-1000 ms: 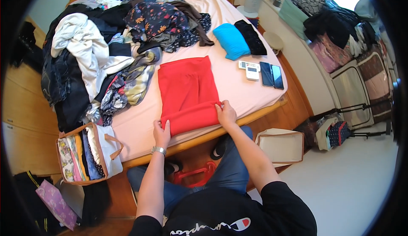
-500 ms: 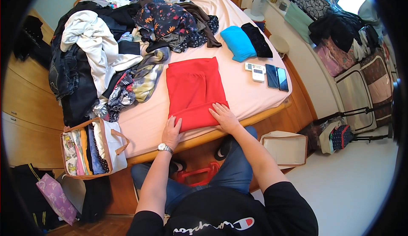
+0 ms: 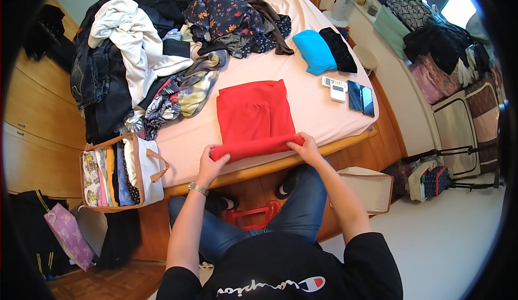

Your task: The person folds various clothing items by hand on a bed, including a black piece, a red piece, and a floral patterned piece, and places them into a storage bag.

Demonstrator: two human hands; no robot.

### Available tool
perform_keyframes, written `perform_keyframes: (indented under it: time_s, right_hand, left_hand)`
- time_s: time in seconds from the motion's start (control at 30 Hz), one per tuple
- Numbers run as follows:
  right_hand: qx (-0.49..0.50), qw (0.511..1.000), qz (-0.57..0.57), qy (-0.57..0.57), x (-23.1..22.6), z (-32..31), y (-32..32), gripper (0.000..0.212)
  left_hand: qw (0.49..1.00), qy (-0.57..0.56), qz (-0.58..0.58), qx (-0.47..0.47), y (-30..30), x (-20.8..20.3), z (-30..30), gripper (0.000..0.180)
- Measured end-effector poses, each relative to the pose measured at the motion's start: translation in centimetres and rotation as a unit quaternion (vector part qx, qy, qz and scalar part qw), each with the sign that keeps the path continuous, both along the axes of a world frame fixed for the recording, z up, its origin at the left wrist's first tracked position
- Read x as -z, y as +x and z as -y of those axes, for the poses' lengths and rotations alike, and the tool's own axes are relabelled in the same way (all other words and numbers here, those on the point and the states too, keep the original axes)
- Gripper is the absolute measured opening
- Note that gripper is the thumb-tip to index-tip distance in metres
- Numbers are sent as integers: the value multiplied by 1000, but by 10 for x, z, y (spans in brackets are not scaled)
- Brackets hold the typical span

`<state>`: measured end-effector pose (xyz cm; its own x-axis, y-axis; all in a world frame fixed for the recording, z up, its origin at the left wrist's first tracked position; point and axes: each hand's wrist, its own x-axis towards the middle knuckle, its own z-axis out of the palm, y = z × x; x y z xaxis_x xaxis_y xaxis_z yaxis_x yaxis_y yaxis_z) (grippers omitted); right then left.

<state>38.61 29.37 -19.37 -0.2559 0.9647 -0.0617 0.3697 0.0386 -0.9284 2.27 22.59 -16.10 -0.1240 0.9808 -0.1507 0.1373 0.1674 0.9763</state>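
A red garment [image 3: 252, 115] lies flat on the pink bed sheet [image 3: 313, 111], folded into a rectangle. Its near edge is rolled up into a thick band. My left hand [image 3: 211, 163] grips the left end of that roll, a metal watch on the wrist. My right hand [image 3: 305, 145] grips the right end. Both hands sit at the bed's front edge, above my knees in blue jeans.
A heap of mixed clothes [image 3: 145, 57] covers the bed's left and far side. A blue folded cloth [image 3: 314, 51], a black one [image 3: 339, 49], a remote [image 3: 335, 88] and a phone [image 3: 360, 98] lie right. A fabric storage box [image 3: 116, 173] with folded clothes stands left; another box [image 3: 369, 186] right. Suitcases [image 3: 464, 132] stand right.
The hands, which pressed flat on the red garment's near edge, have rolled that edge up and away and now grip the roll at both ends.
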Motion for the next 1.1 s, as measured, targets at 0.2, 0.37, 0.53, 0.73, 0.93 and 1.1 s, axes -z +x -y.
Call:
perform_keyframes:
  time_s: [0.2,0.37,0.53,0.73,0.93,1.1]
  right_hand:
    - [290,940,158,88,18,-23,-67,27]
    - [272,930,246,2,21,-38,-63,30]
    - [195,936,291,-39,15,-57,-49,31]
    - [211,846,325,366,12,-27,-48,37]
    - [-150,861,371,315,-21,-6,-55,74]
    - [-168,880,340,285,6,-31,-33,69]
  left_hand:
    - [962,82,-135,-224,51,46,-34,33]
    - [921,33,-332,-200,23,62,-44,30]
    - [937,35,-301,-173,9,68,-45,28]
    - [869,222,-436,-70,18,18,-19,19]
    - [825,195,-517,119,27,-6,-32,69]
    - [814,120,-550,143,17,8,-45,72]
